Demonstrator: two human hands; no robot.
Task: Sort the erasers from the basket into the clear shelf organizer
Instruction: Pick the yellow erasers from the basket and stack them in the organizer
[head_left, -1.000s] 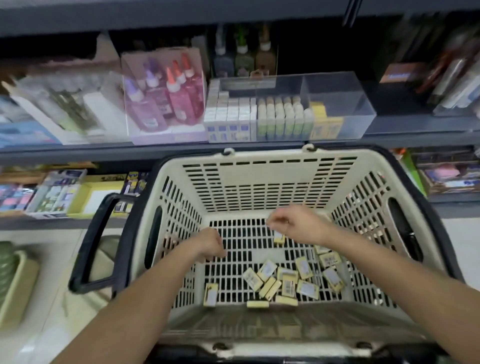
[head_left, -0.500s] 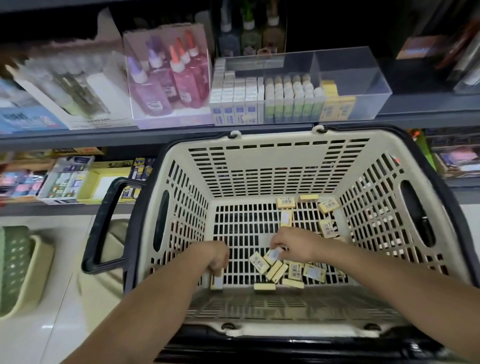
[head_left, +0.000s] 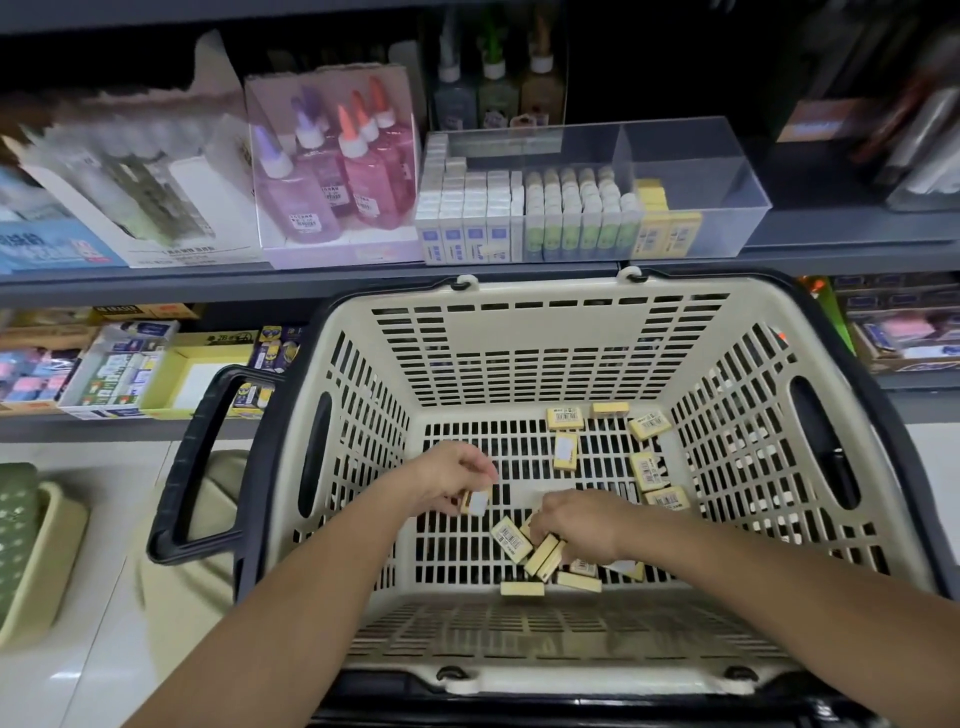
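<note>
Left hand (head_left: 453, 480) pinches one yellow eraser (head_left: 477, 503) inside the basket (head_left: 519, 353); right hand (head_left: 579, 525) curls into the eraser pile (head_left: 511, 540) by the basket's near wall, grip unclear.

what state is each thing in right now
left hand, pinches one yellow eraser
right hand, fingers down among loose yellow erasers, grip hidden
cream slotted plastic basket, erasers scattered on its floor
clear plastic shelf organizer, right compartment mostly empty

Dark grey stationery shelves (head_left: 208, 283) stand over a pale floor (head_left: 104, 675).
</note>
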